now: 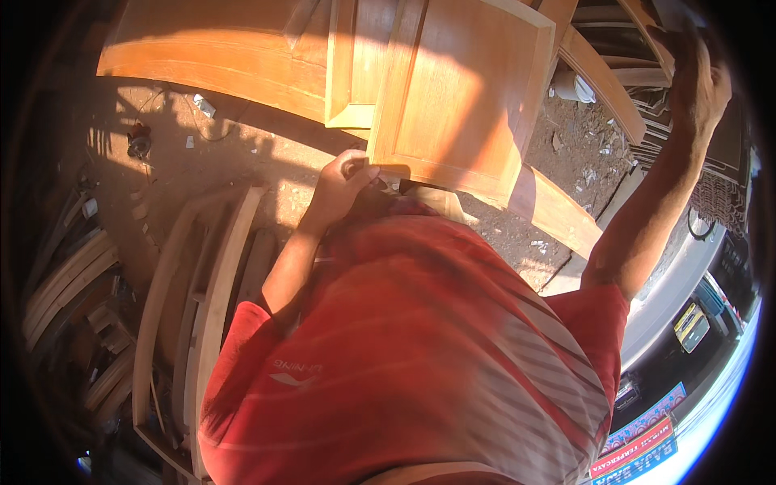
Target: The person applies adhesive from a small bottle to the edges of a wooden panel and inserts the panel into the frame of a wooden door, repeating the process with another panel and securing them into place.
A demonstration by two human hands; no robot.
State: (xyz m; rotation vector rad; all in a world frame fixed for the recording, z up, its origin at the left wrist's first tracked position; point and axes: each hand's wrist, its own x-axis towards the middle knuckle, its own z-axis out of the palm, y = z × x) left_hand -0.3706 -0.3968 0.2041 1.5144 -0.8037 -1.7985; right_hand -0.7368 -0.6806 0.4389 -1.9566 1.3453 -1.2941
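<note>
My left hand [342, 182] is closed at the near left corner of a framed wooden panel [461, 97], its thumb against the panel's edge. The panel looks like a cabinet door, orange-brown, half in sun and half in shade. Under it lies a second framed panel [352, 89], partly hidden. Out at the far right, my right hand [699, 93] is raised at the end of a stretched arm, close to a wooden rail [647, 32]. Its fingers are in shadow near the picture's rim, so I cannot make out whether they grip anything.
A wide wooden board [218, 65] spans the far left. Wooden frames [214, 299] stand at my left, beside stacked curved timber [69, 283]. A dark tool [139, 141] lies on the littered dirt floor. A white container [574, 87] sits beyond the panel, and a road [679, 267] runs at right.
</note>
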